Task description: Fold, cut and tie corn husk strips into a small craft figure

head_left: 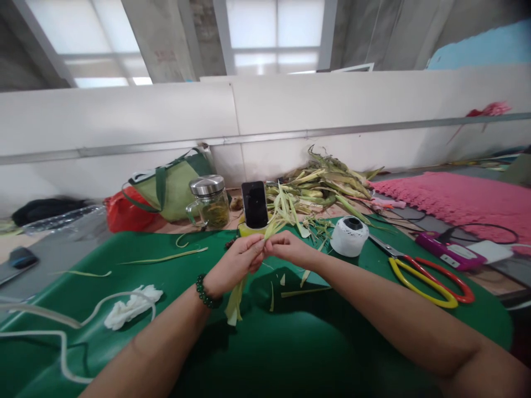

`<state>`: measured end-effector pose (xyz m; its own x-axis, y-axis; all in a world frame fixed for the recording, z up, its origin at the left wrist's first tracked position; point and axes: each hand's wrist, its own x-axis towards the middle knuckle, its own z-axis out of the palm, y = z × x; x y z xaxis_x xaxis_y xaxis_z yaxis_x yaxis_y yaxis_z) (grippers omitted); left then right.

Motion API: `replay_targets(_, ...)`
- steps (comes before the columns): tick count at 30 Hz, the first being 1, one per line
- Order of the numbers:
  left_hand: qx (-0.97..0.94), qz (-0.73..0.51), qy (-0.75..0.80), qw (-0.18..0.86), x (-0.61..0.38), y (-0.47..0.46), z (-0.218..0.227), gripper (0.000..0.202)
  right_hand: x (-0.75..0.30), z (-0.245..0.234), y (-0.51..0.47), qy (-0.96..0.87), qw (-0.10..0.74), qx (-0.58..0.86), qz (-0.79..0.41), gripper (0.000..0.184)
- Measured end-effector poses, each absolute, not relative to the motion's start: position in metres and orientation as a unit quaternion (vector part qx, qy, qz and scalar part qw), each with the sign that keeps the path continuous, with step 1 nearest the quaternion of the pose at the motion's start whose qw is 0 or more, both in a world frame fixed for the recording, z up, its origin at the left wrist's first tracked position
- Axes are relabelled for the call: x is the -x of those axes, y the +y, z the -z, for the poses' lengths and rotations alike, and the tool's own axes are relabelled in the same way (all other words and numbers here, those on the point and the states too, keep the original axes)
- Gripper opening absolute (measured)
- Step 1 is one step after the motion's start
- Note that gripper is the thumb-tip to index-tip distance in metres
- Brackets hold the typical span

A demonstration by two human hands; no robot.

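My left hand (240, 260), with a green bead bracelet (205, 292) at the wrist, is closed on a bundle of pale green corn husk strips (279, 216). The lower end of the bundle hangs out below that hand, and the loose ends fan out above. My right hand (290, 249) meets the left one and pinches the husk bundle at the same spot. Just behind the hands stands a phone (254, 203) on a yellow holder. To the right sits a spool of white thread (349, 236). Husk scraps (305, 292) lie beneath the hands.
Scissors (427, 276) with red and yellow handles lie at right, beside a purple power strip (450, 250). A glass jar (210, 204), a green bag (178, 185) and a husk pile (327, 179) stand at the back. White tissue (133, 307) and a pale cable (64, 354) are at left.
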<state>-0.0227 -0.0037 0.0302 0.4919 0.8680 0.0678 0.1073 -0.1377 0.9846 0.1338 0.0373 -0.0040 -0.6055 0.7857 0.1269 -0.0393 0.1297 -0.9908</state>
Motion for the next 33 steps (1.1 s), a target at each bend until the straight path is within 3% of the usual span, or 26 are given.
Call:
replay_targets(6, -0.720, -0.337, 0.404, 0.453, 0.024, 0.001, -0.027, 0.031, -0.137, -0.007, 0.028, -0.695, 0.453, 0.242, -0.503, 0.022)
replay_targets(11, -0.721, -0.331, 0.392, 0.466, 0.023, 0.000, -0.025, 0.030, -0.133, -0.009, 0.028, -0.729, 0.492, 0.273, -0.390, 0.043)
replay_targets(17, -0.591, -0.405, 0.355, 0.600, 0.028, 0.003, -0.027, 0.030, -0.135, -0.006, 0.031, -0.753, 0.391, 0.302, -0.435, 0.046)
replay_targets(24, -0.487, -0.459, 0.375, 0.641, 0.022, 0.008, -0.021, 0.020, -0.132, 0.003, 0.018, -0.865, 0.345, 0.359, -0.063, 0.040)
replay_targets(33, -0.450, -0.465, 0.389, 0.656, 0.019, 0.004, -0.024, 0.017, -0.134, 0.000, 0.014, -0.882, 0.329, 0.326, 0.086, 0.040)
